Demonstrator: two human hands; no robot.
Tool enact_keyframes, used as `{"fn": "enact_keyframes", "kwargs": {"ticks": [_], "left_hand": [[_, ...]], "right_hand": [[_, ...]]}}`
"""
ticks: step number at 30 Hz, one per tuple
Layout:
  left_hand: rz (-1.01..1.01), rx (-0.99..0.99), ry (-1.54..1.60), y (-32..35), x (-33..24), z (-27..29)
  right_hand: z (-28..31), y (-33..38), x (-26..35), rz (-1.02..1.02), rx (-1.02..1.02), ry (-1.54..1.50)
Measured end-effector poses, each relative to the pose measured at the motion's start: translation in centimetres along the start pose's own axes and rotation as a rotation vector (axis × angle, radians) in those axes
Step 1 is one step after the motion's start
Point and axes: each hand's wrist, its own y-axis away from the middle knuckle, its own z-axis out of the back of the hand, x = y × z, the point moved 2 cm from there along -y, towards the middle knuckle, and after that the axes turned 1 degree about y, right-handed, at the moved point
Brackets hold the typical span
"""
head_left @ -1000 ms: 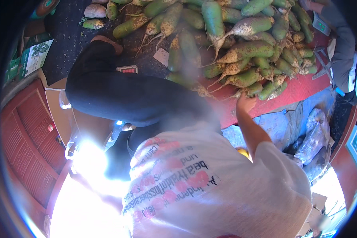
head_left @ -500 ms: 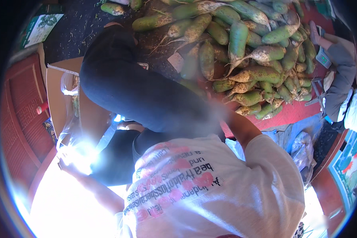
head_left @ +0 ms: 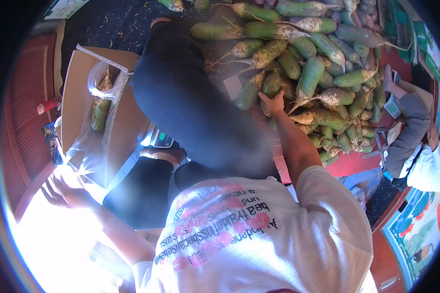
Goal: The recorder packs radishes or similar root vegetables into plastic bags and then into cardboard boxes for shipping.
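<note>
My right hand point(head_left: 275, 103) reaches forward to the near left of a heap of green radishes point(head_left: 322, 97). Its thumb and fingers curl round the lower end of a short green radish point(head_left: 272, 84). Out to the left, my left hand point(head_left: 67, 191) hangs in bright glare with its fingers apart and nothing in them. Close by it is a clear plastic bag point(head_left: 85, 146) that spills over a cardboard box point(head_left: 76, 93). One soil-stained radish point(head_left: 100, 110) lies in this bag. Glare washes out part of the left hand's outline.
My bent leg point(head_left: 195, 107) in dark trousers lies between box and heap. A small scale with a lit display point(head_left: 162, 139) sits beside it. At the far right, another person's arm point(head_left: 410, 117) is near a second scale point(head_left: 392, 105). A red wooden panel point(head_left: 32, 97) stands left.
My right hand has come out from behind my leg and closed on a radish. My left hand has moved left and up, apart from the bag. The view has shifted.
</note>
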Motion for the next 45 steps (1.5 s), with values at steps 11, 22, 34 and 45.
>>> {"fn": "enact_keyframes", "kwargs": {"ticks": [11,22,34,45], "left_hand": [[0.023,0.425,1.462,-8.1,-31.5,-4.7],[-0.308,1.197,0.998,-1.5,-42.1,-9.0],[-0.3,1.208,0.773,1.4,-46.3,-9.9],[-0.084,0.516,1.355,-7.5,-33.3,-0.6]], "right_hand": [[7.7,0.7,5.5,-0.081,0.404,-0.848],[14.3,4.1,16.0,0.328,0.625,-0.392],[19.2,10.3,22.2,0.707,0.396,-0.244],[22.7,4.1,20.7,0.491,-0.129,0.923]]}}
